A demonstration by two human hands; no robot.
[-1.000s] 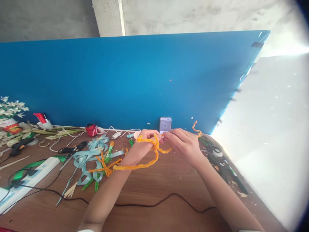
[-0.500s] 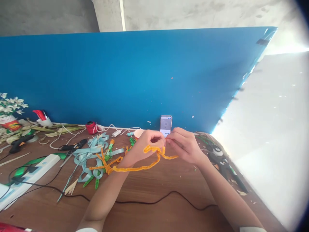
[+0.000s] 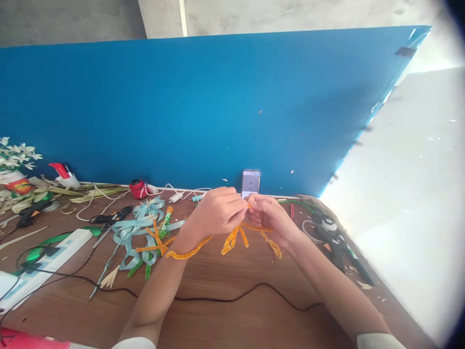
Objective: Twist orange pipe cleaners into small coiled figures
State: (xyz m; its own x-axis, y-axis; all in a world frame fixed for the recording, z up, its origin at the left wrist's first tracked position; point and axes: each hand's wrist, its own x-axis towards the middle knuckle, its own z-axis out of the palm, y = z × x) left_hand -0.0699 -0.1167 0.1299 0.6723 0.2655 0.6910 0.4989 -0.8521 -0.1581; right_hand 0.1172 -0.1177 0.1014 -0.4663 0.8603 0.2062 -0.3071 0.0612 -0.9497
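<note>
Fingertips of the left hand (image 3: 218, 211) and right hand (image 3: 273, 219) close together, pinching fuzzy orange stems (image 3: 228, 243) between them. Since the earlier frame, the left hand has rolled so its back shows, and the bent ends now droop below both hands, with one looped tip under the right. Beyond lie flat, glossy pale-blue ribbon (image 3: 123, 230), a smooth upright phone (image 3: 250, 182) and the brown wood-grained table (image 3: 225, 322).

Orange pipe cleaner (image 3: 228, 242) partly hidden by the left hand (image 3: 220, 211), red object (image 3: 32, 339) cut off at lower left.
</note>
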